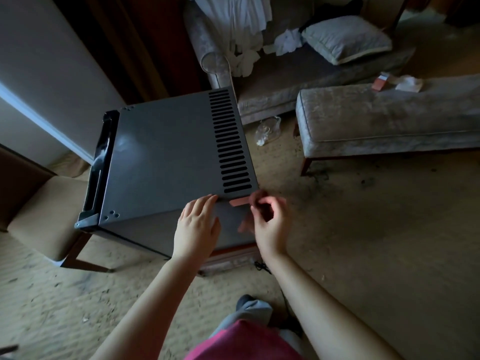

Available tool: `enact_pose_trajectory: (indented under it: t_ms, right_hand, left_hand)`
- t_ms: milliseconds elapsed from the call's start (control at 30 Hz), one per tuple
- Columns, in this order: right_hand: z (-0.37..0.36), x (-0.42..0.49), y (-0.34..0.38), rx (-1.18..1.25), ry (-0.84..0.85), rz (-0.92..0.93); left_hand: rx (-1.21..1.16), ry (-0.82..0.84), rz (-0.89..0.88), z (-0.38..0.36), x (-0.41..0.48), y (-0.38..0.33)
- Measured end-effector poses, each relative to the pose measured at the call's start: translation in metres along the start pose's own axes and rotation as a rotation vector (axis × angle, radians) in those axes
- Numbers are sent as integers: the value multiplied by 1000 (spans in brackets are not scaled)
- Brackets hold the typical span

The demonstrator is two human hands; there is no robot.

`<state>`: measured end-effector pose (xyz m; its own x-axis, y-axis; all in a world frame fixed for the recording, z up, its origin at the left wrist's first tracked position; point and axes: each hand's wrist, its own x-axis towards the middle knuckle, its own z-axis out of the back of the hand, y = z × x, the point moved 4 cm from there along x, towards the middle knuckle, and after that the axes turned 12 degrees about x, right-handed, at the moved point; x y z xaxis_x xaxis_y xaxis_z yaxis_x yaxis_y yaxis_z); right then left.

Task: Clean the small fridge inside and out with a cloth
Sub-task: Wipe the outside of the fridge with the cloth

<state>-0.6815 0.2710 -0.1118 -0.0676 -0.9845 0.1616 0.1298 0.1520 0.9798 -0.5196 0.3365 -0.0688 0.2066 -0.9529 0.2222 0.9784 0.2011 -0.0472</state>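
- Steadying the small dark-grey metal fridge (166,157), the left hand (197,227) lies flat with straight fingers on its near edge, holding nothing.
- The right hand (270,222) has its fingers curled and pinches one end of a short pink strip (239,202), seemingly tape or a label, stuck at the fridge's near right corner.
- The fridge sits in the middle left of the scene, raised off the sandy carpet (363,242). It appears to rest partly on a beige-seated wooden chair (46,203) at its left.
- Handling, as a judgement: the boxy shell looks stiff, heavy and smooth, so it would slide under a push (a flat palm on top suits it). For lifting, the bottom edges or the black glossy door's (101,162) recess look the best holds. The slotted vent (231,141) on the right should not be pressed hard.
- The strip looks thin and light and may tear, so slow peeling suits it.
- Counts: one fridge, one strip, one row of vent slots, two bare hands and no cloth in either.
- Far off, white crumpled cloths (241,22) lie on a grey sofa (285,81).
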Motion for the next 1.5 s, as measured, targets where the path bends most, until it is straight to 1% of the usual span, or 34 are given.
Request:
enact_pose_trajectory:
  t_ms: [67, 133, 167, 267, 333, 533, 633, 700, 767, 867, 933, 1000, 1067, 1167, 1200, 1233, 1333, 1433, 1500]
  right_hand:
    - [-6, -8, -14, 5, -65, -79]
    - [-18, -13, -23, 44, -60, -153]
    - [-26, -16, -23, 56, -46, -156]
    - [-55, -28, -7, 36, 73, -35]
    - [-63, -32, 1, 60, 109, 11]
    - [-26, -10, -17, 24, -103, 47]
    - [-26, -12, -21, 57, -177, -25]
    - [-33, -16, -20, 71, -183, -69]
    - [-40, -17, -15, 26, -98, -39]
    - [-52, -15, -8, -36, 126, 31]
    - [-53, -13, -10, -56, 162, 17]
    - [-44, -10, -13, -33, 125, -24]
    - [-23, 0, -13, -11, 45, -71]
    - [30, 31, -14, -89, -135, -165]
    - [48, 40, -13, -123, -161, -186]
    - [61, 45, -13, -155, -152, -194]
    - [72, 45, -13, -213, -27, -215]
    - [68, 40, -13, -195, 2, -193]
    - [63, 37, -13, -150, 32, -225]
  left_hand:
    - [7, -22, -40, -2, -3, 3]
    - [11, -39, -71, -3, -3, 5]
    - [7, -47, -83, -4, -3, 6]
    - [-13, -75, -93, -9, -5, 11]
    - [-26, -95, -96, -11, -6, 16]
    - [-19, -64, -103, -8, -5, 14]
    - [-9, -70, -94, -9, -6, 14]
    - [-15, -77, -90, -9, -5, 14]
    - [-20, -80, -92, -9, -5, 14]
    - [-25, -81, -87, -8, -4, 13]
    - [-27, -84, -80, -9, -4, 12]
    - [-30, -81, -79, -10, -4, 12]
    - [-37, -79, -85, -10, -5, 13]
    - [-52, -92, -91, -9, -4, 15]
    - [-62, -103, -86, -9, -5, 15]
    - [-71, -117, -77, -10, -5, 15]
    - [-77, -149, -35, -15, -8, 11]
    - [-78, -154, 14, -19, -9, 6]
    - [-57, -153, 22, -21, -10, 3]
